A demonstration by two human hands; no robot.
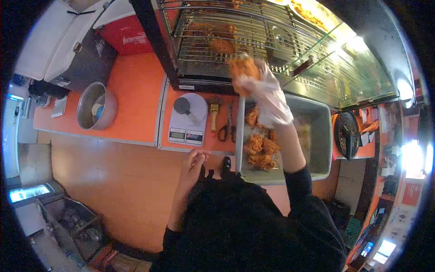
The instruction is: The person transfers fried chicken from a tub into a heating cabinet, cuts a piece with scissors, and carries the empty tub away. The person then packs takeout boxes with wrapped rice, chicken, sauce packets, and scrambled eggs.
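In a clear plastic glove, my right hand (267,97) grips a piece of fried chicken (243,70), somewhat blurred, at the front of a lit warming cabinet (199,81). Wire racks (253,41) inside the cabinet carry more fried chicken (222,45). Below my right forearm stands a grey tub (328,149) with several fried chicken pieces (260,152) at its left side. My bare left hand (196,159) hangs in front of the counter edge with its fingers curled together; whether anything is inside them is hidden.
A kitchen scale (188,120) bears a grey round-headed utensil (183,106). Beside it lie a brush (214,115) and scissors (224,129). A metal pot (108,111) stands on the orange counter (136,90) at left. The cabinet's glass door (349,77) juts out at right, near a black pan (346,136).
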